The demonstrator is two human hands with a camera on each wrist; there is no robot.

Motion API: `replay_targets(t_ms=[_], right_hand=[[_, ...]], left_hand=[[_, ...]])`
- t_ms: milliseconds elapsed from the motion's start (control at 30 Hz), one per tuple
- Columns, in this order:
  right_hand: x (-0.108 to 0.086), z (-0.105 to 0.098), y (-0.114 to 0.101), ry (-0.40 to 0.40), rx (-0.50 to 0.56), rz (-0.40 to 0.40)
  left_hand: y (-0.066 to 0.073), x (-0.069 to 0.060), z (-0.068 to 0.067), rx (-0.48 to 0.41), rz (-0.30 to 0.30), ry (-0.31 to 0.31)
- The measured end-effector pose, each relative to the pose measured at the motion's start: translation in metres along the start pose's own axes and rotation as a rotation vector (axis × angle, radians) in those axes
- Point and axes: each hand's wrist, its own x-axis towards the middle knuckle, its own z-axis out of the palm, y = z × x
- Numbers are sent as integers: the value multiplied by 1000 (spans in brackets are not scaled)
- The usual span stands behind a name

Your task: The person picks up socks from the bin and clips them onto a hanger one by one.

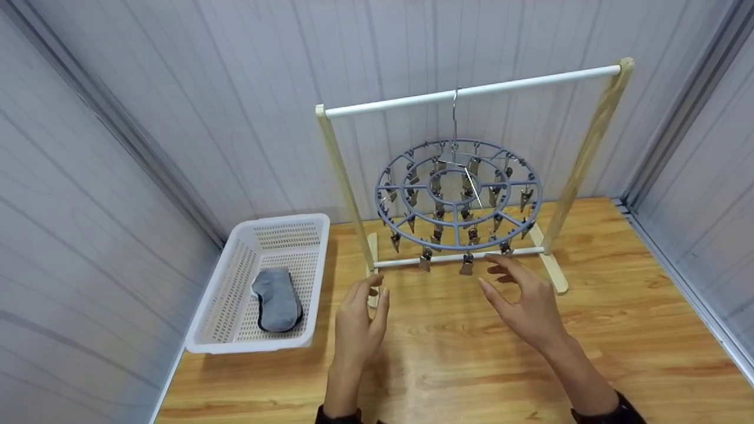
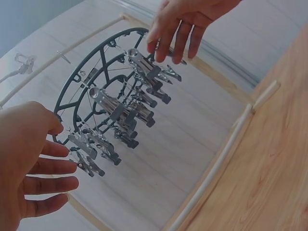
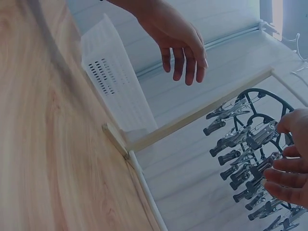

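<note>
A round grey clip hanger (image 1: 456, 247) hangs by its metal hook from the white top bar (image 1: 394, 105) of a wooden-sided stand. Several metal clips (image 1: 467, 264) dangle from its rings. My left hand (image 1: 358, 327) hovers left of the hanger's front edge, fingers loosely bent, holding nothing. On the other side my right hand (image 1: 527, 306) has its fingertips close to the front-right clips; whether they touch cannot be told. Both hands also show in the left wrist view, the left hand (image 2: 24, 163) low and the right hand (image 2: 190, 19) at the top.
At left stands a white perforated basket (image 1: 325, 265) with a grey sleep mask (image 1: 277, 300) lying in it. The stand's wooden feet (image 1: 554, 274) and lower white bar (image 1: 406, 260) rest on the wood-grain table (image 1: 447, 365). Pale panel walls (image 1: 265, 88) enclose the back and sides.
</note>
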Motion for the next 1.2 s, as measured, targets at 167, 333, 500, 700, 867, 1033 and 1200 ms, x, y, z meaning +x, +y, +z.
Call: replay_targets(t_ms=[167,333,500,700,867,1033,1200], right_hand=[[6,9,-4,-9,43,-6],[11,18,-8,-25,98,9],[18,23,-12,-19,122,17],[24,27,-15,-21,151,68],[28,30,-19,-16,146,105],[30,30,-21,-27,167,141],[30,28,-22,-58,233,181]], left_hand=[[1,0,1,2,10,0],[1,-1,3,29,18,-11],[1,-1,4,34,16,-17],[4,-1,3,57,5,-38],[5,-1,4,73,9,-42],[4,-1,3,74,4,-41],[3,-1,2,96,1,-34]])
